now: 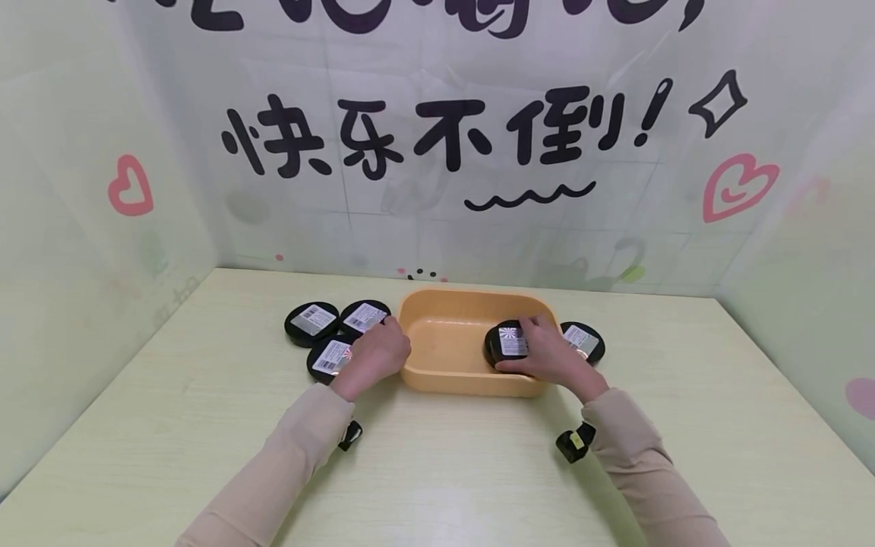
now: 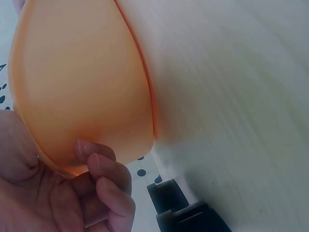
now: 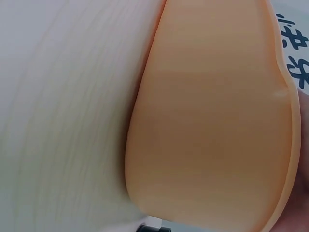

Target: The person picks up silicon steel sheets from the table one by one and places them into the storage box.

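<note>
A light orange plastic basin (image 1: 437, 384) stands on the table. My left hand (image 1: 377, 349) grips its left rim; in the left wrist view the curled fingers (image 2: 108, 169) lie against the outer wall. Inside the basin at its right end is a round black container (image 1: 511, 343) with a white printed label, held by my right hand (image 1: 549, 353) between thumb and fingers. The right hand reaches over the right rim. In the right wrist view the basin wall (image 3: 212, 121) hides most of that hand and the container.
Left of the basin lie three similar black labelled containers (image 1: 312, 322), the nearest partly covered by my left hand. Another black container (image 1: 583, 342) lies just right of the basin, partly behind my right hand. A printed backdrop (image 1: 437, 228) rises behind the table.
</note>
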`<action>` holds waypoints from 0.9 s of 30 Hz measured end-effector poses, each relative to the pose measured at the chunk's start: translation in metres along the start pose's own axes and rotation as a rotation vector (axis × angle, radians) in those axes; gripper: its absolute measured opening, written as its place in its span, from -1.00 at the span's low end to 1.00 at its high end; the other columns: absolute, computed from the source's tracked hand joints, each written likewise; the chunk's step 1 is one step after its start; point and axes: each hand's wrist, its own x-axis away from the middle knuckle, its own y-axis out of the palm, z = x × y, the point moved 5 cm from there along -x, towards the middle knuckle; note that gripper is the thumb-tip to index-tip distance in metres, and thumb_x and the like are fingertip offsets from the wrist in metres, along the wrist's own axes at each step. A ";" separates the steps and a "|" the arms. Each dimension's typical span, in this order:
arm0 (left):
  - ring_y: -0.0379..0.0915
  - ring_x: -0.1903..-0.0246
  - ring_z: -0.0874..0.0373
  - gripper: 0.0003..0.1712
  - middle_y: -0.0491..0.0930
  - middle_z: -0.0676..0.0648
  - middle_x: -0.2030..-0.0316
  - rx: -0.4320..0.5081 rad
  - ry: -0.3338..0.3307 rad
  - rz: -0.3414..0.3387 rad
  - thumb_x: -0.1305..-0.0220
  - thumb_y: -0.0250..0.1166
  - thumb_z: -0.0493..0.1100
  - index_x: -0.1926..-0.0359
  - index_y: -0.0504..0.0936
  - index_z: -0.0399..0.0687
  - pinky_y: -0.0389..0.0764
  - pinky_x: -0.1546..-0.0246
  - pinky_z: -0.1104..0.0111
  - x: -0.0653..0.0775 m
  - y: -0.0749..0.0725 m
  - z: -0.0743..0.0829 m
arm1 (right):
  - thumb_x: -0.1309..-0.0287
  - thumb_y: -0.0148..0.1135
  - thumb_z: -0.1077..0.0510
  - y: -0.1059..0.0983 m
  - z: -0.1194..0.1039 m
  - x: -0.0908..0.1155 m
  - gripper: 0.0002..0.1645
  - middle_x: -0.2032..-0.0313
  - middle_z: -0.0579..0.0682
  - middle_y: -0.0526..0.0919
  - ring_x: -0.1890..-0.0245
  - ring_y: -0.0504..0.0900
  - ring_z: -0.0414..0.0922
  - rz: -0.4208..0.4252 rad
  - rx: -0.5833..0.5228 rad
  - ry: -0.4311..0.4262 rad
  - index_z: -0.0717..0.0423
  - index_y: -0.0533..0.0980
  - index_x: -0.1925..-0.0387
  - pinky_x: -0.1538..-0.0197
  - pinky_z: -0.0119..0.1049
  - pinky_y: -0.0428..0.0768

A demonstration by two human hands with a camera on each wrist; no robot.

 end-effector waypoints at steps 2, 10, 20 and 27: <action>0.39 0.46 0.00 -0.55 0.45 -0.26 0.33 -0.002 -0.003 -0.002 -0.27 -0.11 -0.12 -0.02 0.27 -0.41 0.42 0.47 0.20 0.000 0.000 0.000 | 0.20 0.36 -0.15 0.001 0.000 -0.001 0.04 0.01 0.38 0.30 0.09 0.41 0.13 -0.015 0.003 0.009 0.50 0.17 -0.13 0.03 -0.02 0.42; 0.38 0.45 0.00 -0.57 0.45 -0.26 0.31 -0.008 -0.002 0.001 -0.27 -0.11 -0.12 0.00 0.27 -0.41 0.42 0.46 0.18 -0.001 0.000 0.000 | 0.19 0.34 -0.18 0.003 0.001 -0.004 0.04 0.09 0.32 0.35 0.17 0.42 0.06 -0.050 0.034 0.020 0.49 0.20 -0.12 0.08 -0.07 0.44; 0.38 0.47 0.01 -0.55 0.43 -0.24 0.36 0.000 -0.008 -0.007 -0.27 -0.11 -0.12 -0.03 0.26 -0.41 0.40 0.50 0.22 0.001 -0.001 0.000 | 0.15 0.31 -0.20 0.006 0.002 -0.007 0.03 0.10 0.32 0.35 0.19 0.42 0.04 -0.073 0.055 0.011 0.51 0.19 -0.12 0.08 -0.09 0.44; 0.38 0.45 0.00 -0.55 0.44 -0.25 0.33 -0.002 -0.003 -0.003 -0.27 -0.12 -0.13 -0.04 0.25 -0.42 0.41 0.46 0.21 0.001 -0.001 0.000 | 0.13 0.30 -0.18 0.007 0.001 -0.008 0.01 0.11 0.33 0.35 0.21 0.42 0.03 -0.070 0.040 0.006 0.53 0.19 -0.11 0.10 -0.11 0.44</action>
